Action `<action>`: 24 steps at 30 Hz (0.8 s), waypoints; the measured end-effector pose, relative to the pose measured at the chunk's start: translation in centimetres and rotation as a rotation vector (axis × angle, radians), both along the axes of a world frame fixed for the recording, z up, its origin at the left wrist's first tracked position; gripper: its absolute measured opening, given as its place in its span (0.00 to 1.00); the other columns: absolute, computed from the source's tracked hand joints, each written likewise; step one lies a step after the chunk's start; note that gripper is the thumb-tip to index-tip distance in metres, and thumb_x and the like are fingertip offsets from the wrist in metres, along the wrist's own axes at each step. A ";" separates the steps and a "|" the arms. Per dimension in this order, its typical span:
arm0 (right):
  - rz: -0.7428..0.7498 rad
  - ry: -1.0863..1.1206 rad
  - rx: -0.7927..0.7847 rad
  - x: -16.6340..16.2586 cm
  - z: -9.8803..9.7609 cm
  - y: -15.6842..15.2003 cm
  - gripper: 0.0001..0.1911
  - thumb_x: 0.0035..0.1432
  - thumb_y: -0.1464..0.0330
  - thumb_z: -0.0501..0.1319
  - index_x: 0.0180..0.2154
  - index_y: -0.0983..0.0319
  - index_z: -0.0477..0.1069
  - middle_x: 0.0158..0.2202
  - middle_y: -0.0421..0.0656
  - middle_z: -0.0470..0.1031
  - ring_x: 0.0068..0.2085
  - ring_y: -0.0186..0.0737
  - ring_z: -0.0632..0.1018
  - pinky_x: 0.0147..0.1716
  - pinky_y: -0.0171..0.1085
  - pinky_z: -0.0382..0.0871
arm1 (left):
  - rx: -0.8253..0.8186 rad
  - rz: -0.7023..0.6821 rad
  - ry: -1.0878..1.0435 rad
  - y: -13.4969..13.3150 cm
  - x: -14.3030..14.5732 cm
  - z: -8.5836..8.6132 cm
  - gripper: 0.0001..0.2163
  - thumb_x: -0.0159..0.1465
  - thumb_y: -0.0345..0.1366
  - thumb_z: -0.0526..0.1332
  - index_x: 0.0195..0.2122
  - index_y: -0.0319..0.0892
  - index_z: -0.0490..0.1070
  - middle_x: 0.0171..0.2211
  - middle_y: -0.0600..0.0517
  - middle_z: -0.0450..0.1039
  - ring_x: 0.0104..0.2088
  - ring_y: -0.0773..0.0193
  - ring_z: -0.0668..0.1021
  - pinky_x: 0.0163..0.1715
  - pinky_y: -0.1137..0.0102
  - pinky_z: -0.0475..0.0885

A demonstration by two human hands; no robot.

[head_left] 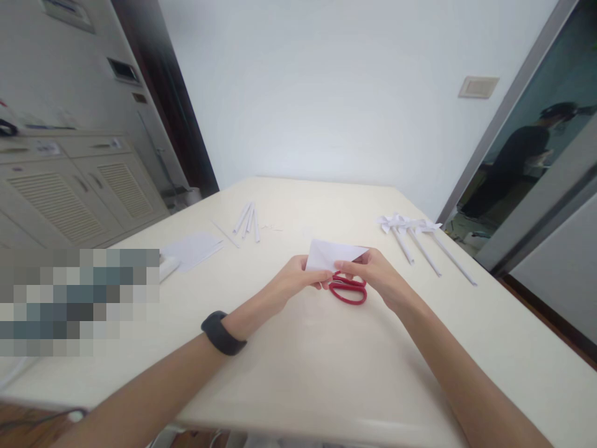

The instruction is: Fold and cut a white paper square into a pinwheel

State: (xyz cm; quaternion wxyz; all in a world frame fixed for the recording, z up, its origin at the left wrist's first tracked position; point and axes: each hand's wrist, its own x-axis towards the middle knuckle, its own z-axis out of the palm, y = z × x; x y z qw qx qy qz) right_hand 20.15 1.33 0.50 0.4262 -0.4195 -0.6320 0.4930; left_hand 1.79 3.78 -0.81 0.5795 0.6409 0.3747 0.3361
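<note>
- The left hand (298,280) and right hand (380,277) both pinch the paper (333,254), its long axis running left to right.
- The scissors (347,290) lie just beneath it, mid-table (298,373) (nearer the right fingers).

White wall (326,93), cream table (326,373), louvred cabinets (60,199) L, glass door (550,143) R

Bright, even daylight; soft shadows, edges bowed, a pixelated patch left.

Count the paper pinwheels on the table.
3, side by side near the right edge of the table: left pinwheel, middle pinwheel, right pinwheel. Their heads overlap, so another may be hidden.
</note>
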 end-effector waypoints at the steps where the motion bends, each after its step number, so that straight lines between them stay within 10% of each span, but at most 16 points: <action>1: -0.022 0.012 -0.001 0.1 0.0 0.0 0.09 0.52 0.64 0.61 0.28 0.64 0.70 0.24 0.38 0.67 0.27 0.33 0.65 0.28 0.34 0.58 | -0.002 0.001 -0.013 0.1 -0.1 -0.1 0.07 0.55 0.36 0.63 0.30 0.37 0.72 0.24 0.52 0.72 0.26 0.67 0.72 0.31 0.71 0.67; 12: -0.227 0.382 0.003 2.9 1.7 0.5 0.09 0.47 0.67 0.67 0.25 0.64 0.70 0.25 0.38 0.63 0.26 0.29 0.63 0.26 0.32 0.59 | -0.044 0.054 -0.164 2.2 -1.9 -0.3 0.06 0.56 0.37 0.64 0.29 0.39 0.72 0.27 0.54 0.70 0.29 0.71 0.71 0.34 0.74 0.66; 24: -0.067 0.019 -0.045 0.4 -0.2 0.1 0.11 0.51 0.62 0.63 0.27 0.64 0.68 0.24 0.37 0.65 0.26 0.31 0.66 0.26 0.34 0.59 | 0.003 -0.107 -0.124 0.7 -0.9 0.2 0.21 0.55 0.37 0.65 0.50 0.41 0.70 0.46 0.45 0.75 0.44 0.56 0.76 0.47 0.63 0.67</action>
